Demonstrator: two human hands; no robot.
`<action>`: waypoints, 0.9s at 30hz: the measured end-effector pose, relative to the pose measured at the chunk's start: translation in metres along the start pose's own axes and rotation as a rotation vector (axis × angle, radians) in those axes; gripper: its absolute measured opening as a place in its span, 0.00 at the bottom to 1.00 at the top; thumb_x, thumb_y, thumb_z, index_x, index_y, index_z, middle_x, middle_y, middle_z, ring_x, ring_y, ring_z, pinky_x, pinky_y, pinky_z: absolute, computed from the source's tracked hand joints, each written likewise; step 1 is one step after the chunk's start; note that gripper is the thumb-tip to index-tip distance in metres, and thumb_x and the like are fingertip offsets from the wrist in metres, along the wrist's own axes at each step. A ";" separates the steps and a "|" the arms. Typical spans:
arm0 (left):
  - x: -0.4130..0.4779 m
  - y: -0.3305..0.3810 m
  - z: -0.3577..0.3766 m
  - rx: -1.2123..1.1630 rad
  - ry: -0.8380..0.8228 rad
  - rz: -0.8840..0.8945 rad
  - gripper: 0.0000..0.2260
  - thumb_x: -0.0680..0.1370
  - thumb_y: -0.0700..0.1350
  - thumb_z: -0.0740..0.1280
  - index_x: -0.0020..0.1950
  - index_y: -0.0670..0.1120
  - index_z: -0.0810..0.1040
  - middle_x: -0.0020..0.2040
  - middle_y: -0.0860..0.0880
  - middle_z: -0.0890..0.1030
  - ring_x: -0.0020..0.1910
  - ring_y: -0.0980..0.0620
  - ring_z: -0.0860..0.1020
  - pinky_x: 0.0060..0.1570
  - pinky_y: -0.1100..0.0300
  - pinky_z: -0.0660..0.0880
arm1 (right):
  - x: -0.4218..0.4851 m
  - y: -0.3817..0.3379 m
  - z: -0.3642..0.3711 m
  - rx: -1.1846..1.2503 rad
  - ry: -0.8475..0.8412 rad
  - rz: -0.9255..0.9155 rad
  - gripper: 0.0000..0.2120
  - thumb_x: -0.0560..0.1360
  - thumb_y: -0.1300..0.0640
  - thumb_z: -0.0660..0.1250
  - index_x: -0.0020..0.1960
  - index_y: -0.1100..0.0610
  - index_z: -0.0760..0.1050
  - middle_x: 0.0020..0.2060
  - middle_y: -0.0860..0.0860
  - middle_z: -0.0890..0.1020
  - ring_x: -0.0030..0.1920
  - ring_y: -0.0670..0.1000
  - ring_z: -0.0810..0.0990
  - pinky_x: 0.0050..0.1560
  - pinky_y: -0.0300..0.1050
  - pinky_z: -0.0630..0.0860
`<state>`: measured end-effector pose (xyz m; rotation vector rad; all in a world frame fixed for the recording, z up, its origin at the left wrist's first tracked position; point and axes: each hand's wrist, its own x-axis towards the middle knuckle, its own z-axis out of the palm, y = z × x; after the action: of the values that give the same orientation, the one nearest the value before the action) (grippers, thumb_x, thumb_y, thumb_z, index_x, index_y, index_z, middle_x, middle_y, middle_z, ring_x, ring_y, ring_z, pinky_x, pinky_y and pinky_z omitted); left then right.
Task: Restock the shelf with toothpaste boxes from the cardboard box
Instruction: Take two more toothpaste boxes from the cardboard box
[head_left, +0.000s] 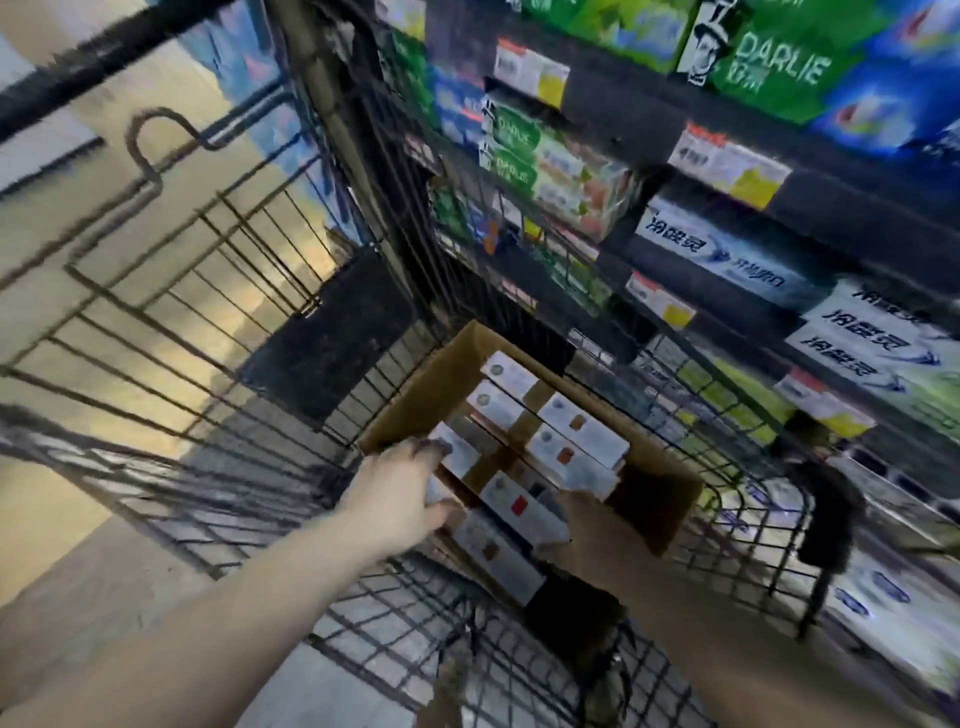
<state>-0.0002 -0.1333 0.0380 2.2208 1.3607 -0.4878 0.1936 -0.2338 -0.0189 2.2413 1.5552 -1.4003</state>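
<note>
1. Green boxes (774, 67) on the top shelf (857, 228) carry "DARLIE" in pale letters beside a black-and-white figure in a top hat.
2. Smaller green-and-white boxes (511, 132) one level down repeat "DARLIE" on their ends.
3. White-and-blue boxes (717, 249) lower on the shelf bear bold dark Chinese characters that read roughly 冷酸灵. More of the same lie stacked to their right.
4. Price tags (727, 166), white with a yellow patch and a red strip, hang on the shelf edges. Their print is too blurred to read.
5. Below the shelf, a black wire cart (395, 623) holds an open brown carton (410, 400), which stands against the cart's shelf side.
6. Toothpaste boxes (582, 431) lie flat in the carton in two rows. They are long and white, each with a small grey round mark near one end and a small orange or red square further along. Any lettering on them is unreadable.
7. The left grip (395, 493) reaches into the carton's near left corner, fingers curled over the top and thumb beneath one toothpaste box (457, 452), pinching it.
8. The right grip (587, 525) is in shadow at the carton's near edge, touching the end of a white box. I cannot tell whether it is spread or pressed together.
</note>
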 end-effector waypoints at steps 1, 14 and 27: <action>0.008 -0.006 -0.001 0.007 -0.023 0.020 0.31 0.72 0.59 0.64 0.72 0.52 0.62 0.70 0.47 0.68 0.65 0.45 0.71 0.63 0.54 0.69 | 0.006 -0.002 0.005 0.023 0.012 0.009 0.33 0.70 0.42 0.68 0.68 0.55 0.61 0.64 0.53 0.70 0.64 0.56 0.70 0.61 0.52 0.71; 0.094 -0.036 0.013 -0.058 -0.123 0.201 0.28 0.73 0.54 0.67 0.71 0.58 0.62 0.70 0.53 0.67 0.61 0.54 0.73 0.61 0.55 0.72 | 0.059 0.011 0.058 0.132 0.089 0.148 0.34 0.71 0.46 0.67 0.71 0.52 0.56 0.68 0.51 0.67 0.69 0.54 0.65 0.65 0.51 0.69; 0.121 -0.048 0.013 -0.226 0.050 0.174 0.23 0.76 0.51 0.64 0.71 0.49 0.66 0.69 0.47 0.69 0.64 0.48 0.72 0.63 0.58 0.68 | 0.013 0.019 0.042 0.303 0.404 0.109 0.29 0.70 0.48 0.69 0.68 0.51 0.64 0.63 0.49 0.72 0.63 0.49 0.70 0.59 0.44 0.71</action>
<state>0.0090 -0.0351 -0.0478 2.1510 1.1696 -0.2065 0.1835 -0.2554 -0.0604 2.8911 1.3576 -1.2855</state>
